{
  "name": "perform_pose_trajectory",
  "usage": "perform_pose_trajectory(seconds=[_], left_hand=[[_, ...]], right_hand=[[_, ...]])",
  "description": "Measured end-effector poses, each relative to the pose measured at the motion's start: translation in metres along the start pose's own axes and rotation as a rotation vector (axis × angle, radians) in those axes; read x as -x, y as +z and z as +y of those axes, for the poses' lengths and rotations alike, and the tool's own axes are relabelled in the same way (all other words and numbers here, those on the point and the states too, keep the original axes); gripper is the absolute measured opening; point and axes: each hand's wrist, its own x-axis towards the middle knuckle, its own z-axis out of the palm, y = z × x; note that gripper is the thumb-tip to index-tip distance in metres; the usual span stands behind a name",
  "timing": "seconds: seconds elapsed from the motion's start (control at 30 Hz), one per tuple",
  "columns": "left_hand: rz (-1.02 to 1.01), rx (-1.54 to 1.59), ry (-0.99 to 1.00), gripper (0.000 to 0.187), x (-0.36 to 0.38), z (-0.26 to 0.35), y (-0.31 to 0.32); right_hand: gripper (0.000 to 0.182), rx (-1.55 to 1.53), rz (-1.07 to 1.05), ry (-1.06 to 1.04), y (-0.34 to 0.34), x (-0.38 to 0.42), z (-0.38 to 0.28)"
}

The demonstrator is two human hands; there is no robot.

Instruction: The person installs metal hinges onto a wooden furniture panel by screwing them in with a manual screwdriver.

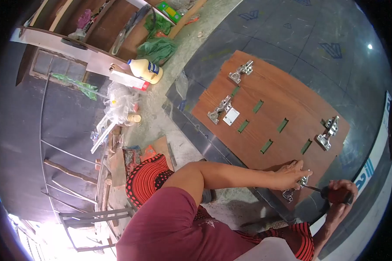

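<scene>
A brown wooden panel (270,93) with several green-filled slots lies on the dark sheet-covered surface. My left hand (289,175) has its fingers closed on a metal hinge (288,195) at the panel's near edge. In my right hand (342,195) is a screwdriver (313,189) with a dark red and black handle; its shaft reaches to that hinge. A second hinge (328,134) sits near the right edge. Two more, an upper hinge (241,71) and a lower hinge (220,109), are on the left part, with a white card (231,116) beside the lower one.
The dark surface (287,39) extends behind the panel. On the floor to the left are a cream jug (145,71), a red and white box (128,80), green bags (157,51) and clear plastic (119,102). A wooden shelf frame (89,45) stands at the upper left.
</scene>
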Motion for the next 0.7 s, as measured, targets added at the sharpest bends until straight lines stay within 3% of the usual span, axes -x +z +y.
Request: perform_pose_trajectory(seconds=[0.1, 0.2, 0.37, 0.47, 0.63, 0.7], left_hand=[[-0.053, -0.018, 0.021, 0.065, -0.001, -0.003, -0.003], [-0.085, -0.029, 0.07, 0.065, 0.0, -0.006, -0.006], [-0.084, -0.037, 0.081, 0.063, -0.002, -0.006, -0.006], [-0.105, -0.057, 0.053, 0.063, -0.003, -0.002, -0.009], [-0.103, -0.09, 0.071, 0.065, -0.005, -0.002, -0.011], [-0.084, -0.123, 0.093, 0.062, -0.005, -0.005, -0.011]], right_hand=[[0.067, 0.329, 0.031, -0.075, 0.013, 0.01, -0.012], [0.07, 0.186, 0.022, -0.031, 0.015, 0.02, -0.017], [0.067, 0.453, 0.043, -0.053, 0.017, 0.03, -0.029], [0.066, 0.479, 0.048, -0.087, 0.02, 0.031, -0.034], [0.07, 0.257, 0.012, 0.017, 0.041, 0.038, -0.046], [0.056, 0.355, -0.036, -0.03, 0.023, 0.041, -0.03]])
